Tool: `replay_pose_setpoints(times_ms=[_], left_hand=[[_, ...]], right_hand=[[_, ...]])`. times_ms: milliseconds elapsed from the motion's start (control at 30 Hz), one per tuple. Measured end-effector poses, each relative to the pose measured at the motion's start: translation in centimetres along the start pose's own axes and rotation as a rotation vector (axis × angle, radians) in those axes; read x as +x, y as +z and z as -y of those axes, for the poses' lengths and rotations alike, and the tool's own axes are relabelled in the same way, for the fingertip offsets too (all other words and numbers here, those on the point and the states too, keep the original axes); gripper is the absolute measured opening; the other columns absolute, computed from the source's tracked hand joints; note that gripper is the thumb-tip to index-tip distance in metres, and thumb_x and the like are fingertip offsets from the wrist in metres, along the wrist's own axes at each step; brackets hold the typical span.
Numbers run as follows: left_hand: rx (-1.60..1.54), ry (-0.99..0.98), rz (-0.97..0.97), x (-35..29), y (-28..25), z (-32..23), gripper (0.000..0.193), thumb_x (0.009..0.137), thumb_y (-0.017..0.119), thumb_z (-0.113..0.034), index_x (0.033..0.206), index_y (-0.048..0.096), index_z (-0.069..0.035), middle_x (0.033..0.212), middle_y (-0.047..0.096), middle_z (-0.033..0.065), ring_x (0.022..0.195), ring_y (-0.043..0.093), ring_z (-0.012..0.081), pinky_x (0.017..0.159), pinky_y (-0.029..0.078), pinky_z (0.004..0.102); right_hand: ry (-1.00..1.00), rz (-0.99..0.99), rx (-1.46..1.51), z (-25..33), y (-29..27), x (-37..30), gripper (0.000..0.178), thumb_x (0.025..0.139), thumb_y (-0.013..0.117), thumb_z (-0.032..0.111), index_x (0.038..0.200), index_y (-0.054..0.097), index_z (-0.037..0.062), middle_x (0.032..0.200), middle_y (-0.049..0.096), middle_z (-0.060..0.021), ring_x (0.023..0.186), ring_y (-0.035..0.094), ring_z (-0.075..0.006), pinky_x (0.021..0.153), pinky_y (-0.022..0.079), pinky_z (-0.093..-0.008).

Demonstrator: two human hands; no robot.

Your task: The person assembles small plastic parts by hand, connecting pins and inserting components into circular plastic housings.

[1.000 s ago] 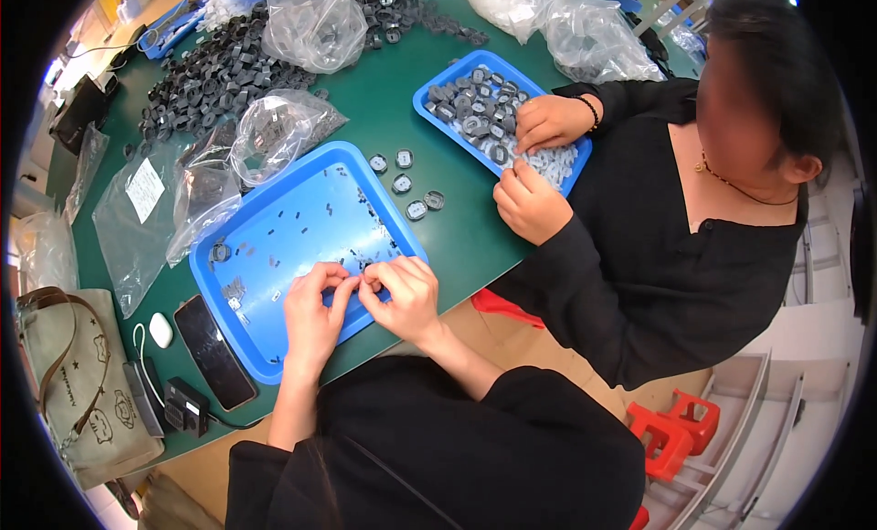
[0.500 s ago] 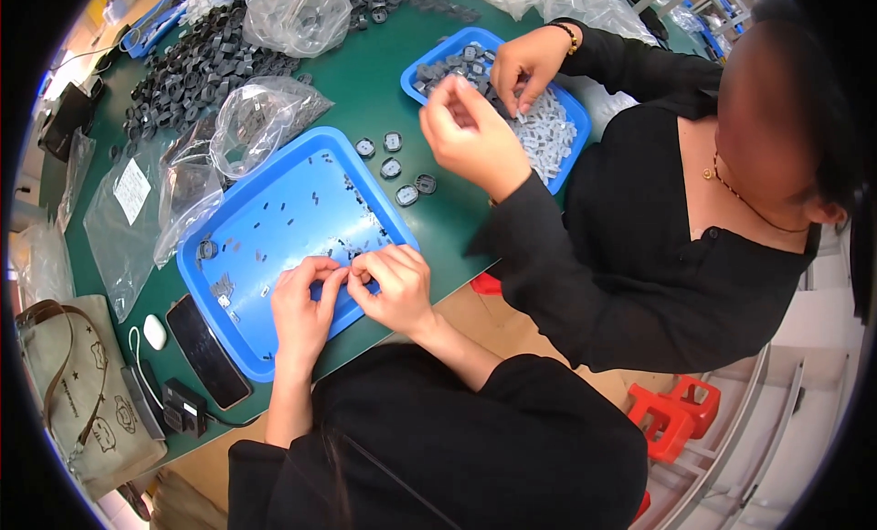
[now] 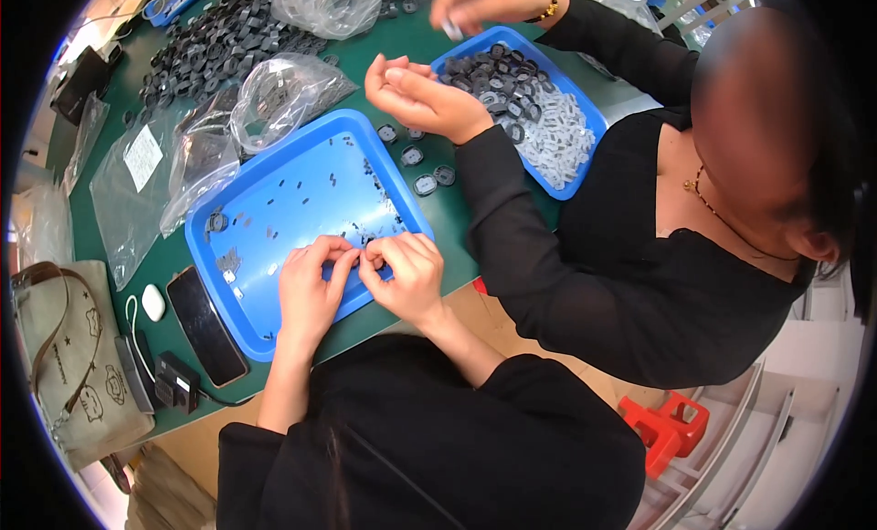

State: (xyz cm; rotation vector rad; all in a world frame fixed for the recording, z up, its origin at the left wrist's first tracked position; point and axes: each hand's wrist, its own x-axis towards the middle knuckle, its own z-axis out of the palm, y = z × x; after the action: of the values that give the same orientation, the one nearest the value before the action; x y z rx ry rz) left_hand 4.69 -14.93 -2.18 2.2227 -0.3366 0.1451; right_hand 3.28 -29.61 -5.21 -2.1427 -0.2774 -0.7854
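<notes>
My left hand and my right hand meet over the near right part of a blue tray. Thumbs and forefingers of both hands are pinched together, fingertips nearly touching. Whatever they pinch is too small and too covered to name. Small black pieces lie thickest along the tray's right side, with others scattered across its floor. At the tray's left are a dark round part and a little heap of grey pieces.
Beyond the tray lie clear plastic bags and a heap of dark rings. A co-worker's hands hover near a second blue tray of dark and whitish parts. A phone, white case and canvas bag lie left.
My hands stay pinched together over the tray. The co-worker's near hand has turned palm up and moved left; the other hand has moved up and left, away from the second tray. The view has shifted slightly.
</notes>
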Motion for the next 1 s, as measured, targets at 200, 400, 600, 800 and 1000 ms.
replay_pose_setpoints(times_ms=[200,400,600,800,1000], left_hand=[[0.209,0.115,-0.027,0.9,-1.6,-0.7,0.011,0.083,0.07,-0.015,0.085,0.061,-0.008,0.07,0.065,0.0036,0.066,0.062,0.0224,0.067,0.044,0.0352],[0.701,0.24,0.067,2.4,-6.3,-5.7,0.015,0.074,0.07,-0.011,0.077,0.056,-0.009,0.063,0.061,0.0046,0.064,0.062,0.0212,0.065,0.042,0.0347],[0.968,0.137,0.141,3.8,-10.4,-16.8,0.01,0.069,0.064,-0.013,0.071,0.055,-0.01,0.062,0.058,0.0029,0.06,0.063,0.0182,0.054,0.047,0.0326],[0.994,0.223,0.277,6.8,-10.1,-19.1,0.009,0.068,0.065,-0.015,0.068,0.058,-0.01,0.063,0.059,0.0039,0.062,0.065,0.0187,0.053,0.049,0.0328],[0.998,0.17,0.267,7.3,-11.3,-21.6,0.008,0.067,0.066,-0.014,0.067,0.059,-0.009,0.063,0.059,0.0046,0.063,0.065,0.0196,0.053,0.049,0.0325]], right_hand=[[0.016,-0.003,0.014,0.1,0.3,0.0,0.016,0.071,0.072,0.004,0.072,0.058,0.0106,0.06,0.058,0.0024,0.058,0.057,-0.0172,0.058,0.04,-0.0309],[0.009,0.011,0.003,0.4,0.4,-0.1,0.016,0.071,0.072,0.003,0.072,0.058,0.0104,0.06,0.058,0.0028,0.058,0.057,-0.0168,0.058,0.04,-0.0307],[-0.011,0.077,0.005,1.0,-0.2,0.2,0.012,0.073,0.072,0.007,0.074,0.061,0.0093,0.061,0.059,0.0006,0.058,0.056,-0.0201,0.059,0.042,-0.0318],[0.025,0.133,-0.013,0.1,-0.7,-2.0,0.027,0.082,0.058,0.016,0.099,0.059,-0.0053,0.087,0.058,-0.024,0.08,0.054,-0.0416,0.07,0.038,-0.047],[0.111,0.104,0.207,-1.8,0.6,-2.4,0.01,0.085,0.069,0.005,0.092,0.062,0.0035,0.092,0.066,-0.0065,0.078,0.064,-0.0154,0.068,0.051,-0.0278]])
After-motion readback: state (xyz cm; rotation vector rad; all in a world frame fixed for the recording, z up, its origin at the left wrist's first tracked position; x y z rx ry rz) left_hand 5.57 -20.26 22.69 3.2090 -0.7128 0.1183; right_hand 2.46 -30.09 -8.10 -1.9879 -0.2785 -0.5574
